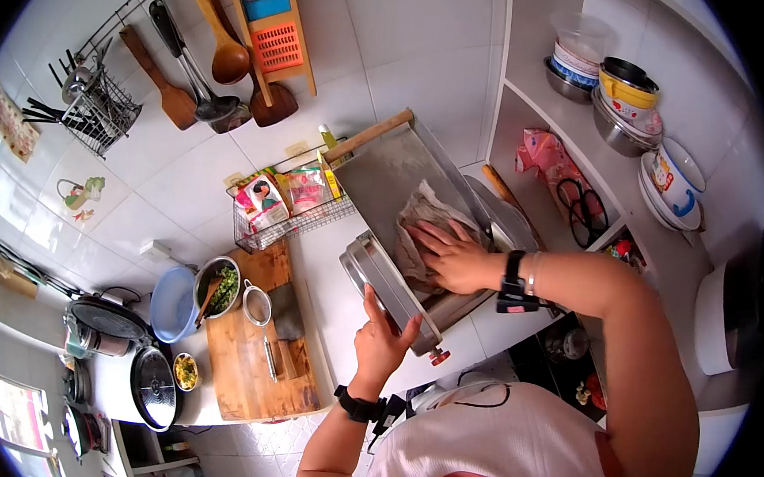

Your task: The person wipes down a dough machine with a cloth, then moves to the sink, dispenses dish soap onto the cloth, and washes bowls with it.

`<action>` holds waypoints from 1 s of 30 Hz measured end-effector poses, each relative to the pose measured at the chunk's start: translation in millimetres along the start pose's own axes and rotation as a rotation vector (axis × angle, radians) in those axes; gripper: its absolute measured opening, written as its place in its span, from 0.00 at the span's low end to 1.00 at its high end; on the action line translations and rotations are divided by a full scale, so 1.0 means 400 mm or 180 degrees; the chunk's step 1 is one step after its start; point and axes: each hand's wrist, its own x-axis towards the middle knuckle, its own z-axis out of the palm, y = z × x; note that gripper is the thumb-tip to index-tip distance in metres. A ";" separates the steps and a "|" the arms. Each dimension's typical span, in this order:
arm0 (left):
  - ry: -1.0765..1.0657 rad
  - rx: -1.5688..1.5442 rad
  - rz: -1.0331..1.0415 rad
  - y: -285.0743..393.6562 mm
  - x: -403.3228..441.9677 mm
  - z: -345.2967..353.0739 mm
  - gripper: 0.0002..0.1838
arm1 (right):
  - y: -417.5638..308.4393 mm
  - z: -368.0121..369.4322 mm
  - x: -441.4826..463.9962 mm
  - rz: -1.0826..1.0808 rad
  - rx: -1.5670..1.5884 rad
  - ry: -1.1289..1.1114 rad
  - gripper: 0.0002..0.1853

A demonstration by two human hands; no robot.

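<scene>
My right hand (447,254) lies spread on a crumpled greyish cloth (416,257), pressed against the flat surface of a large metal appliance (378,172). The appliance has a wooden bar along its upper edge. My left hand (381,340) is at the near end of a long metal part (387,288) with a red knob, at the appliance's lower left side. Its index finger and thumb are apart and touch the metal edge.
Left of the appliance lies a wooden cutting board (240,362) with a strainer (257,306) and a cleaver (286,312). Beyond are a bowl of chopped greens (228,283), a blue basin (173,305) and a wire basket (312,219). Shelves (559,118) with bowls stand right.
</scene>
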 end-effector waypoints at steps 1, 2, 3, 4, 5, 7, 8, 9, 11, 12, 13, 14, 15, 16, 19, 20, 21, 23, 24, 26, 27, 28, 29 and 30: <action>-0.0035 0.0030 -0.0015 0.001 0.000 -0.001 0.46 | -0.007 0.002 0.021 0.0020 -0.0056 0.0067 0.26; -0.0075 0.0068 -0.0034 0.000 -0.003 -0.004 0.46 | -0.006 0.020 0.063 -0.0049 -0.0214 0.0630 0.28; -0.0075 0.0081 -0.0034 -0.005 -0.002 -0.002 0.46 | 0.008 0.028 0.098 -0.0153 -0.0288 0.0666 0.29; -0.0023 0.0050 0.0022 -0.015 0.001 0.004 0.48 | 0.023 0.022 0.123 -0.0153 -0.0261 0.0484 0.30; 0.0016 0.0005 0.0071 -0.016 0.000 0.009 0.51 | 0.040 0.017 0.140 -0.0146 -0.0233 0.0282 0.30; -0.0057 0.0058 0.0018 -0.001 -0.007 0.000 0.48 | 0.089 0.031 0.193 -0.0083 -0.0313 0.0826 0.30; -0.0083 0.0120 -0.0043 0.006 -0.002 -0.005 0.46 | 0.094 -0.011 0.208 0.0229 -0.0409 0.0643 0.31; -0.0063 0.0120 -0.0037 0.004 0.004 -0.005 0.46 | 0.119 -0.016 0.233 0.0427 -0.0402 0.0781 0.32; -0.0043 0.0058 0.0056 -0.004 -0.006 -0.001 0.46 | 0.142 -0.022 0.278 0.0929 -0.0030 0.1544 0.30; -0.0042 0.0069 0.0048 -0.004 -0.005 -0.002 0.46 | 0.142 -0.015 0.278 0.0923 -0.0018 0.1546 0.30; -0.0060 0.0020 -0.0024 -0.005 -0.003 -0.003 0.44 | 0.135 -0.018 0.275 0.0966 0.0041 0.1766 0.29; -0.0090 -0.0021 -0.0105 -0.006 -0.005 -0.007 0.43 | 0.124 -0.018 0.267 0.1018 0.0115 0.1979 0.28; -0.0094 -0.0012 -0.0117 -0.011 0.000 -0.015 0.43 | 0.114 -0.011 0.227 0.0941 0.0097 0.1969 0.25; -0.0012 0.0010 -0.0068 -0.022 0.013 -0.030 0.38 | 0.113 0.000 0.183 0.0811 0.0147 0.1893 0.24; 0.0550 -0.0134 0.0205 -0.074 0.113 -0.082 0.20 | 0.097 -0.026 0.041 0.0559 0.0305 0.1203 0.20; 0.0724 -0.0013 0.0255 -0.065 0.160 -0.107 0.21 | 0.093 -0.043 0.013 0.0538 0.0355 0.1087 0.19; 0.0820 0.0087 0.0292 -0.043 0.205 -0.131 0.24 | 0.088 -0.059 0.011 0.0531 0.0347 0.1077 0.19; 0.0842 -0.0041 0.0471 -0.053 0.306 -0.124 0.28 | 0.070 -0.078 0.029 0.0591 0.1062 0.1466 0.19; 0.0573 -0.0179 0.0225 -0.054 0.348 -0.111 0.25 | 0.065 -0.057 0.059 0.0394 0.0910 0.1492 0.19; 0.0279 -0.0289 -0.0026 -0.063 0.379 -0.090 0.23 | 0.030 -0.020 0.078 0.0077 0.0406 0.1229 0.22; 0.0001 -0.0356 -0.0016 -0.069 0.389 -0.079 0.20 | 0.024 0.005 0.095 -0.0009 0.0268 0.1307 0.23; -0.0276 -0.0433 -0.0008 -0.071 0.397 -0.067 0.17 | 0.008 -0.038 0.097 -0.0011 0.0557 0.1256 0.26; -0.0313 -0.0414 -0.0008 -0.044 0.393 -0.070 0.17 | 0.014 -0.034 0.126 0.0020 0.0584 0.1262 0.26; -0.0266 -0.0514 -0.0122 -0.017 0.378 -0.076 0.15 | 0.027 -0.029 0.160 -0.0028 0.0452 0.1396 0.25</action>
